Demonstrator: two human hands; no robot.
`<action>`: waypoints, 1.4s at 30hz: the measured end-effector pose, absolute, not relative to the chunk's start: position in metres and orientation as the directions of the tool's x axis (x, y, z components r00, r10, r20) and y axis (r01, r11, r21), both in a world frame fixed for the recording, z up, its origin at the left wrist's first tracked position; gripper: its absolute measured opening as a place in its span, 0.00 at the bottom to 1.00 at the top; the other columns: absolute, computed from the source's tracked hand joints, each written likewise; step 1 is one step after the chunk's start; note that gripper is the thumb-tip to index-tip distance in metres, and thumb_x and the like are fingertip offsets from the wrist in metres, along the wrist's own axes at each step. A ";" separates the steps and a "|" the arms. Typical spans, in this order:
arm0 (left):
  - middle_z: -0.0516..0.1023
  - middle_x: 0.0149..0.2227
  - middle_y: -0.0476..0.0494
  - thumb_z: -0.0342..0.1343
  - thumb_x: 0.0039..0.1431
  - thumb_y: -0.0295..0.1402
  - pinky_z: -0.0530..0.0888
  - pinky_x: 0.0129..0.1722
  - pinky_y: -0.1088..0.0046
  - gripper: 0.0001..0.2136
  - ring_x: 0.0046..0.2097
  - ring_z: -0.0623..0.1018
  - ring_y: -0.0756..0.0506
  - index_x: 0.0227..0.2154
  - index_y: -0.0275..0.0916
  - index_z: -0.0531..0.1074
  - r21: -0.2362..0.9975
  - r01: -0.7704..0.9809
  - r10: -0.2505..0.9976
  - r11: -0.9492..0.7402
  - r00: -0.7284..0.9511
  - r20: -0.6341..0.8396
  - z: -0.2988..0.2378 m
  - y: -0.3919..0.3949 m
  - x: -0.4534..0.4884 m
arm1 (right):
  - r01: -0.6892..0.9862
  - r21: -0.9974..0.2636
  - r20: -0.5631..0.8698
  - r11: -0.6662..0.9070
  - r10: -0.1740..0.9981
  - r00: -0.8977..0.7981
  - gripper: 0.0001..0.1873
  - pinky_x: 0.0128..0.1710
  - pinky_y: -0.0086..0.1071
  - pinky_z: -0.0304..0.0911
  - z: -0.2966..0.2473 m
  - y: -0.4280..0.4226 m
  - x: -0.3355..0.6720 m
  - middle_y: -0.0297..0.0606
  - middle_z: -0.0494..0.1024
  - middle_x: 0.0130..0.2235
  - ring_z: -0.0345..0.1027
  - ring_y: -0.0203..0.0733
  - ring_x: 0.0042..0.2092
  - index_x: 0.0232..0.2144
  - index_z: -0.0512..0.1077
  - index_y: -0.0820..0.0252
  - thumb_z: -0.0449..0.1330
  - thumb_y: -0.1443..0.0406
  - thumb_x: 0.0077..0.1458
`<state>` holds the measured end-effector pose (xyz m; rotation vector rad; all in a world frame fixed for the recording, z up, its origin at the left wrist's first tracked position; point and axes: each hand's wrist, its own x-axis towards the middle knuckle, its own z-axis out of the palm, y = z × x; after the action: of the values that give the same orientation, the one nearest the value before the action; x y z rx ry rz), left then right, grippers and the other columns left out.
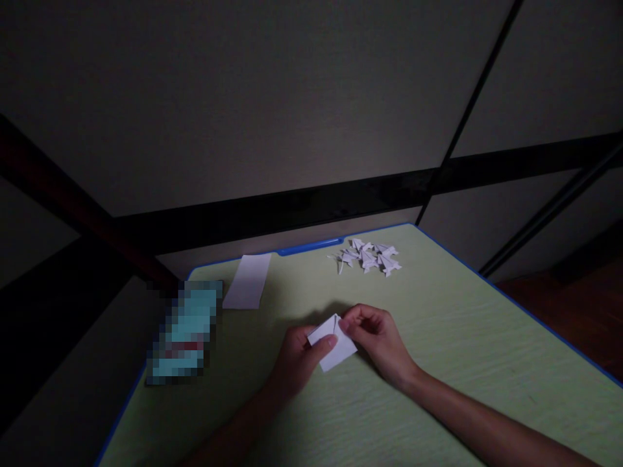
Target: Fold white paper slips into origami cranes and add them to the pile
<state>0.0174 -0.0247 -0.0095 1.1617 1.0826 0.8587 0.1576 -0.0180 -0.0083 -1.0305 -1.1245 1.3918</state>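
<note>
A small folded piece of white paper is held between both hands above the table. My left hand grips its left side, thumb lying across the front. The fingers of my right hand pinch the paper near its upper right corner, where a folded flap shows a dark slit. Beyond the hands, several small white origami figures with pointed tips lie in a cluster. Farther left, a flat white sheet of paper rests by the table's back edge.
The pale green table has a blue rim and a blue strip at its back edge. A pixelated teal object lies at the left edge. Behind stand grey panels with a dark band.
</note>
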 end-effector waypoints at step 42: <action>0.60 0.15 0.54 0.55 0.41 0.37 0.54 0.18 0.79 0.11 0.19 0.58 0.54 0.17 0.34 0.64 0.973 -0.028 0.954 0.230 0.203 -0.219 -0.005 -0.026 0.025 | -0.146 -0.989 0.018 -0.001 0.992 -0.129 0.13 0.19 0.24 0.49 -0.006 -0.015 0.156 0.28 0.63 0.18 0.52 0.29 0.21 0.16 0.61 0.62 0.62 0.62 0.38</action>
<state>0.0246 -0.0263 -0.0047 1.0935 1.1258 0.9228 0.1559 -0.0152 -0.0063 -1.0294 -1.1967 1.3628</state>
